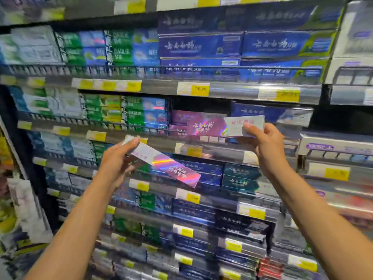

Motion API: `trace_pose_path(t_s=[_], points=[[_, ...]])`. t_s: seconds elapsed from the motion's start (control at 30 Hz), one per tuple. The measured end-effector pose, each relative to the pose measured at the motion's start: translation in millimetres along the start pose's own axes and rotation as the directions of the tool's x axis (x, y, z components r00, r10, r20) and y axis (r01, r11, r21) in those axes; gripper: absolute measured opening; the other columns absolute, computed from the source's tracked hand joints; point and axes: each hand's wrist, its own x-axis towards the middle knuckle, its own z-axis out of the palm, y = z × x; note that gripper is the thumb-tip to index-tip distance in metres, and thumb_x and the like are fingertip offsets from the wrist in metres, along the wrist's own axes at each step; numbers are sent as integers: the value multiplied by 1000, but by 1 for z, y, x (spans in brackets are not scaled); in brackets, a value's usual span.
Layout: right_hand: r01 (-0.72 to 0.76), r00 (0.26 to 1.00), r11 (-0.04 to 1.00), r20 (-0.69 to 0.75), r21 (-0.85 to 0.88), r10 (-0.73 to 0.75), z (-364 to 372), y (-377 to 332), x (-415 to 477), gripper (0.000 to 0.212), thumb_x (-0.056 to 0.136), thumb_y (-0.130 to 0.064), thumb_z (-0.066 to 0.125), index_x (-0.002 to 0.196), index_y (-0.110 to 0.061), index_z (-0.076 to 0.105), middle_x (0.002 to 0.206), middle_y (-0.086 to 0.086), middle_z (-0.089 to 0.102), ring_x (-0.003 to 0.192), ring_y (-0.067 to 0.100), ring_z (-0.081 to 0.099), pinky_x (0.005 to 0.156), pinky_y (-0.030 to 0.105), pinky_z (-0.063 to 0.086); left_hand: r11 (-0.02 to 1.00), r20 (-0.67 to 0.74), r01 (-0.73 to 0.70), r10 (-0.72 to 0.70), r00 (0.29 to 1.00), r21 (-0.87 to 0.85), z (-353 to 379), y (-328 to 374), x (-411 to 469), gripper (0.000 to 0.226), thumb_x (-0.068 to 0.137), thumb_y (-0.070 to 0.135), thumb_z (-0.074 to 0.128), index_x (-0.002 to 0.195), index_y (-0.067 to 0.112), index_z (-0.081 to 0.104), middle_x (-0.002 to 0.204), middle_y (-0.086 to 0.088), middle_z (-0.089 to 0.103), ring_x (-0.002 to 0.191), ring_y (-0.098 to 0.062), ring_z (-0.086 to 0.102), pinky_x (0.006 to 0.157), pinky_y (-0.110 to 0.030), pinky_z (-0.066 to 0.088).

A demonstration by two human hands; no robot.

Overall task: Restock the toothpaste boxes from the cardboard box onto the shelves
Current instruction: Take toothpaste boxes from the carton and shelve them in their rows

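Note:
My right hand (pixel 260 142) grips the right end of a purple holographic toothpaste box (pixel 210 125), held level at the second shelf (pixel 228 91), in front of other purple boxes (pixel 179 118). My left hand (pixel 119 158) holds a second purple holographic box (pixel 169 164) by its white left end. This box tilts down to the right, in front of the shelf below. The cardboard box is out of view.
Shelves full of toothpaste fill the view: green and blue boxes (pixel 125 47) at upper left, dark blue boxes (pixel 242 45) at upper right, more dark boxes (pixel 240 176) lower down. Wire rails (pixel 161 69) and yellow price tags (pixel 198 89) line each shelf edge.

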Motion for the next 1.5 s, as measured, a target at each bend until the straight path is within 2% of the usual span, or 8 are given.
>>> trace_pose_path(t_s=[0.17,0.37,0.63,0.83,1.03,1.1,1.23,1.5], points=[[37,999,995,-34,-91,-40,26,10,14,20,83,-12,68,86,-11,49,90,17,59,79,27,64,62,31,56,999,-24,1,-2,1000,-45,-5,2,23,10,85,21,67,85,11,64,64,4,72,78,-18,66,65,-33,60],[51,997,984,-40,-173,-59,51,14,36,30,68,-37,74,81,-17,55,96,19,68,90,38,67,80,59,52,997,-12,1,-2,1000,-77,-3,4,47,11,85,21,66,87,10,65,66,1,71,83,-19,65,57,-27,58],[142,988,959,-21,-246,-151,69,30,49,26,73,-40,71,82,-23,53,91,11,66,90,34,65,81,55,53,989,-4,-44,44,999,-145,-1,7,73,9,88,20,61,82,12,61,56,5,69,60,-9,69,54,-27,58],[90,995,915,4,-393,-97,71,44,64,20,80,-26,73,91,-19,57,97,6,67,90,23,66,85,47,53,978,21,3,1,1000,-207,-3,3,103,10,85,23,64,83,13,62,62,3,71,78,-18,67,68,-35,59],[258,966,453,236,-853,-106,66,23,76,33,72,-26,80,99,-15,64,98,2,65,74,15,57,60,19,41,987,101,11,5,995,-157,-3,7,128,10,84,21,66,85,12,63,68,0,71,82,-18,65,63,-29,60],[310,950,359,299,-880,-88,64,19,82,37,75,-29,78,106,-14,66,108,3,68,89,16,61,72,21,43,991,151,1,19,988,-131,-5,8,135,10,83,22,66,84,13,64,71,-1,72,84,-19,66,60,-29,60],[370,927,265,374,-890,-37,68,7,89,46,82,-30,70,121,-9,60,125,4,62,115,17,56,88,21,39,989,206,4,27,978,-147,-7,10,147,14,80,24,67,85,12,64,67,2,72,83,-18,67,62,-31,59],[491,868,56,494,-869,55,69,4,100,48,89,-30,61,129,-6,53,130,9,58,117,21,54,84,16,33,969,216,0,55,975,-247,-3,11,159,8,83,22,65,82,14,65,70,1,71,74,-12,68,56,-27,57]])
